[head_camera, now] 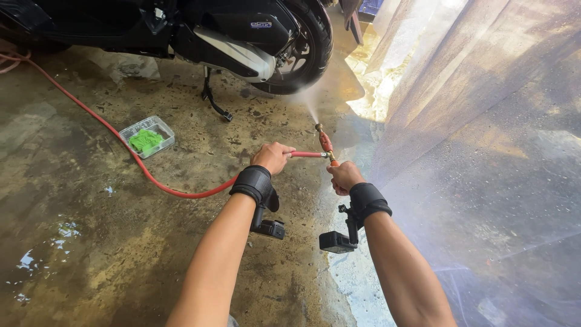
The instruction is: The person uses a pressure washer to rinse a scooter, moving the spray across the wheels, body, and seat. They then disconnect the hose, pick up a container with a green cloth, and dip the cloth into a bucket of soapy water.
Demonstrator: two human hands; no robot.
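1. Gripping the red hose [181,189] just behind its fitting, the left hand [272,157] is clenched around the line, while the right hand [344,177] is closed on the base of the brass-tipped spray nozzle [325,144]. The nozzle points up and away toward the scooter's rear wheel [305,45], and a fine cone of mist leaves its tip.

2. Slipping looks like the first risk: both hands work wet metal and rubber, so a jolt of pressure could twist the nozzle out of the right hand's grasp and whip the spray sideways.

3. The hose runs in a long curve across the wet concrete floor [91,242], passing just beside the clear plastic tub [147,137] that holds a green cloth [145,140]. A pull on the line could drag it against the tub and tip it or sweep it along.

4. The same loop lies near where the feet would be, out of view, so it could catch a foot, and the puddled floor looks slick.

5. The spray lands close to the wheel and the silver exhaust cover [239,57]; a stray angle could bounce dirty water back at the person and at the small cameras strapped under both wrists.

6. The clear plastic sheet [484,151] hanging to the right stands near the right arm, and a backward swing could snag it.
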